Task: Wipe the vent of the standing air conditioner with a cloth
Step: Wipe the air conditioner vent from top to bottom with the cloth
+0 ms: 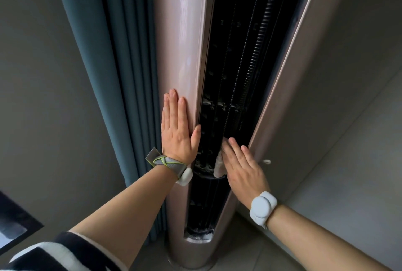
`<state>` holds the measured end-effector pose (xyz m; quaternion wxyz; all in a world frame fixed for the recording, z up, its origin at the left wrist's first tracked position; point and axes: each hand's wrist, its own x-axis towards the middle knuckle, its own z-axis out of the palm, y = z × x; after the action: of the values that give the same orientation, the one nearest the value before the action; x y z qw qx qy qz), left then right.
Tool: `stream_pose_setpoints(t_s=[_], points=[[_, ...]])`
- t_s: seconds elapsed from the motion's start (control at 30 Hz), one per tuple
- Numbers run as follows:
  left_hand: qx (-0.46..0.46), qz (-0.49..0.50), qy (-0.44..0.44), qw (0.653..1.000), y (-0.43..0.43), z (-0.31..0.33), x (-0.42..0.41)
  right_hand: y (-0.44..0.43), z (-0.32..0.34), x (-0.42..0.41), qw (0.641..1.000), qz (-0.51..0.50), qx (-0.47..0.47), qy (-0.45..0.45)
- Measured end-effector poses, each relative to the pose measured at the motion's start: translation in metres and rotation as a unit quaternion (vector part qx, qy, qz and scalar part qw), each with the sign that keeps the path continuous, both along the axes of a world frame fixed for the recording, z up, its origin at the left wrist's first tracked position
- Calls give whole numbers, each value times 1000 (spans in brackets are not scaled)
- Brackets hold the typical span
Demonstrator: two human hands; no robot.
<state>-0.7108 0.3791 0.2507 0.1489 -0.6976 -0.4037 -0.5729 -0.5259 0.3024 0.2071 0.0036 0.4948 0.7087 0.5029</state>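
The standing air conditioner [182, 31] fills the middle of my view, a tall pinkish column rising from the tiled floor [243, 249] with grey wall [43, 75] on either side of it. Just to its left hangs a dark teal curtain [113, 53] in long folds, close against the casing. Down the front of the unit runs the vent [237, 64], a long black opening where I can see vertical slats and a ribbed, spiral-looking rod inside. My left hand [177, 131] lies flat and open on the smooth casing just left of the vent, fingers together and pointing up, thumb reaching toward the vent's edge. My right hand [243, 168] is inside the lower part of the opening, fingers stretched out and pressing a white cloth [219, 166] against the dark slats; the cloth bunches out from under my palm on the left side, so I am pinning it rather than clutching it. On my left wrist sits a grey strap with yellow-green stitching [169, 163], and on my right wrist a pale round band [263, 207]. At the bottom left is my black-and-white striped sleeve [65, 253].
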Motion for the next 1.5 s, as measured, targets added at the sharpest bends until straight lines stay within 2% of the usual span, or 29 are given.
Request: stream_pose_setpoints(t_s=[0.13, 0.4, 0.7, 0.87, 1.2, 1.5], points=[[-5, 5, -1, 1000, 0, 0, 0, -4, 8, 2, 1000, -4, 1, -2], [-6, 5, -2, 1000, 1, -1, 0, 9, 56, 2, 995, 1, 82, 65], [-9, 7, -4, 1000, 0, -2, -1, -3, 15, 2, 1000, 18, 4, 11], [-4, 5, -5, 1000, -2, 0, 1, -7, 13, 1, 1000, 13, -17, 18], [-6, 7, -8, 1000, 0, -3, 0, 4, 67, 1, 993, -8, 85, 84], [-11, 8, 1, 1000, -2, -1, 0, -3, 41, 5, 997, -3, 43, 65]])
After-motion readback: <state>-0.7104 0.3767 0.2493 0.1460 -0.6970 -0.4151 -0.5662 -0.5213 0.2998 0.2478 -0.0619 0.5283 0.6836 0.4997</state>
